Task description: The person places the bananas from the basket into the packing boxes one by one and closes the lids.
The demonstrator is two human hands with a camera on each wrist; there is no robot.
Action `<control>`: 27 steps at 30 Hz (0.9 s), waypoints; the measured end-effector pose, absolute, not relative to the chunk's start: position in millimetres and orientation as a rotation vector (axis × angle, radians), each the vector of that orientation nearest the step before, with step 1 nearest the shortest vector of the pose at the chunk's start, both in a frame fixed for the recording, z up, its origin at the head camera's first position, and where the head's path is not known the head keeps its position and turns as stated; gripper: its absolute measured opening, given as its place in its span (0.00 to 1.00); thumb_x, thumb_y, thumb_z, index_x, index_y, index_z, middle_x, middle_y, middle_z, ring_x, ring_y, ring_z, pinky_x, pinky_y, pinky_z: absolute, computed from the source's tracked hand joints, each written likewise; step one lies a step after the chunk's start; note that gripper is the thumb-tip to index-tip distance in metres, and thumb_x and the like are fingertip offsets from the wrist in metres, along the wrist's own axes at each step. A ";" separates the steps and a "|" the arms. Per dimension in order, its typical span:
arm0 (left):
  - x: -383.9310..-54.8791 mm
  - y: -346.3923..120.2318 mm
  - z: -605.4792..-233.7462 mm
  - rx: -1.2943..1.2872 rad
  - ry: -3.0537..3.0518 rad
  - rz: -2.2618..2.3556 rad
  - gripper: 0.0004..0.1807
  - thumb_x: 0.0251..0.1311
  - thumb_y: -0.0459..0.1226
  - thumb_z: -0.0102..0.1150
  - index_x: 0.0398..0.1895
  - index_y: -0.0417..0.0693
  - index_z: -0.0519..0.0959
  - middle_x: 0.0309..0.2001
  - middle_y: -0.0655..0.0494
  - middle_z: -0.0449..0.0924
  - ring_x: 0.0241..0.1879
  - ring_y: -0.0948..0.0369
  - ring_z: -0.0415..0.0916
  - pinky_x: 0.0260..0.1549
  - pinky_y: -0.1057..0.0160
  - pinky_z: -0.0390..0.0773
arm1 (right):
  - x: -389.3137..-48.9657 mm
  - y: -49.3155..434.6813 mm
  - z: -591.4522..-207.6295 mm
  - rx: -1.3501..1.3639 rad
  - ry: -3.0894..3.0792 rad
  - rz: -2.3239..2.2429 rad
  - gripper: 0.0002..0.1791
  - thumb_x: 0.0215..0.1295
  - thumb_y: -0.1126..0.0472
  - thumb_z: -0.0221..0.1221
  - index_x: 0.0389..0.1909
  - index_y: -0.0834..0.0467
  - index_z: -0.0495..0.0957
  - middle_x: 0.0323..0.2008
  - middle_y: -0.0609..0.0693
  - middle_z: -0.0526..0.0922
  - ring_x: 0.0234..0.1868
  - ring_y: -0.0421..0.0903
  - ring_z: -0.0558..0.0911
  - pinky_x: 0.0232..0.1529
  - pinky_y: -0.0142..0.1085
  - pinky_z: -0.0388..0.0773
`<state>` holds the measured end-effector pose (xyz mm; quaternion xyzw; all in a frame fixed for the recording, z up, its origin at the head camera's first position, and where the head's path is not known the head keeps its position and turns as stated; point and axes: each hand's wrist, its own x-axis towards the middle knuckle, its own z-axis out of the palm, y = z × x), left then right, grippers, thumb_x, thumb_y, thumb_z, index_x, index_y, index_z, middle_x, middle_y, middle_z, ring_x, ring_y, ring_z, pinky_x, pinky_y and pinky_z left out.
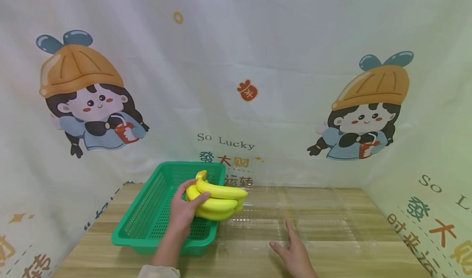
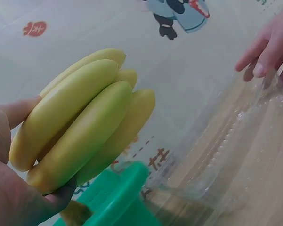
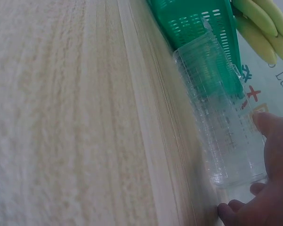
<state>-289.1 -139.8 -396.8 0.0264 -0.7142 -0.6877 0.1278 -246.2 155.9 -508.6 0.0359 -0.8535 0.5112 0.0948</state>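
A bunch of yellow bananas [image 1: 221, 204] is held up by my left hand [image 1: 182, 210], its fingers and thumb around the stem end. The bunch hangs over the right side of a green plastic basket [image 1: 125, 241], with the fruit tips pointing right. In the left wrist view the bananas [image 2: 80, 117] appear above the basket's corner [image 2: 132, 188]. My right hand [image 1: 295, 255] is at a clear plastic container [image 1: 254, 218], thumb and fingers apart and holding nothing. Whether it touches the container [image 3: 226, 127] I cannot tell from the right wrist view.
Basket and container stand side by side on a wood-grain table [image 1: 92, 245]. Behind and on both sides hangs a pale cloth [image 1: 280, 118] printed with cartoon figures and lettering, close to the table's back edge.
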 end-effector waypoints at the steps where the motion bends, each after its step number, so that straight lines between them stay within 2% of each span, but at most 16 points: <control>1: -288.8 -137.0 -397.6 0.070 -2.070 -2.002 0.35 0.55 0.37 0.70 0.66 0.46 0.67 0.66 0.42 0.60 0.53 0.49 0.70 0.42 0.64 0.77 | -246.3 155.8 -508.7 0.108 -2.531 1.511 0.49 0.61 0.53 0.66 0.73 0.69 0.50 0.69 0.71 0.57 0.67 0.71 0.57 0.63 0.64 0.55; 3: -289.4 -131.4 -399.5 0.059 -2.059 -2.004 0.35 0.54 0.37 0.71 0.66 0.46 0.68 0.66 0.42 0.61 0.53 0.49 0.69 0.43 0.62 0.77 | -246.3 156.1 -508.6 0.112 -2.532 1.499 0.49 0.61 0.52 0.66 0.73 0.69 0.50 0.69 0.72 0.57 0.67 0.71 0.57 0.63 0.64 0.55; 10: -287.7 -107.9 -404.3 0.046 -2.067 -1.913 0.34 0.51 0.38 0.73 0.62 0.45 0.72 0.66 0.39 0.54 0.57 0.47 0.63 0.49 0.57 0.75 | -246.2 156.1 -508.8 0.109 -2.522 1.479 0.49 0.59 0.52 0.67 0.72 0.70 0.51 0.68 0.72 0.58 0.67 0.71 0.59 0.63 0.62 0.56; 14: -287.2 -95.7 -405.8 0.023 -2.076 -1.863 0.33 0.49 0.37 0.74 0.61 0.44 0.74 0.66 0.39 0.57 0.59 0.47 0.63 0.52 0.54 0.73 | -245.8 156.0 -508.0 0.092 -2.541 1.478 0.49 0.60 0.52 0.67 0.73 0.69 0.51 0.68 0.71 0.58 0.67 0.71 0.58 0.63 0.63 0.57; 21: -289.6 -77.5 -410.7 -0.038 -2.105 -1.721 0.32 0.44 0.37 0.77 0.57 0.45 0.77 0.60 0.39 0.63 0.58 0.47 0.63 0.56 0.50 0.67 | -246.1 156.2 -506.3 0.088 -2.546 1.484 0.51 0.59 0.50 0.68 0.73 0.68 0.51 0.69 0.71 0.58 0.67 0.70 0.60 0.63 0.61 0.59; 27: -290.6 -62.1 -418.9 -0.057 -2.149 -1.647 0.31 0.43 0.37 0.78 0.54 0.48 0.78 0.58 0.43 0.63 0.54 0.48 0.67 0.52 0.52 0.71 | -246.5 156.6 -507.3 0.079 -2.552 1.488 0.50 0.59 0.51 0.68 0.73 0.68 0.51 0.69 0.71 0.57 0.67 0.70 0.59 0.63 0.62 0.57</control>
